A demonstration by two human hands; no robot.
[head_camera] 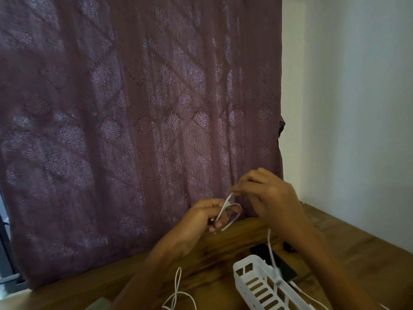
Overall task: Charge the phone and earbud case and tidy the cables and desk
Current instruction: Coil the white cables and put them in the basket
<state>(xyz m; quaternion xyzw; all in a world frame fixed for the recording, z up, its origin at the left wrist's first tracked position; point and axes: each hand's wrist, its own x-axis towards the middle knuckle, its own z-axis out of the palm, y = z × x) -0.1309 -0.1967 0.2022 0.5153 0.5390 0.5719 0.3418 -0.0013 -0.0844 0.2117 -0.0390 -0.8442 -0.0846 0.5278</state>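
I see both hands raised over the bench [223,245], left hand [201,220] gripping a coiled white cable [230,212], right hand [266,193] pinching its strand, white basket [252,285] below

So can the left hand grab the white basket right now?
Probably not yet: the left hand is busy holding cable loops. The basket sits close below, with nothing blocking it.

no readable text, labels or numbers

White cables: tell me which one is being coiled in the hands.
The upper cable, looped between the left hand and right hand. The other cable lies loose on the desk, untouched.
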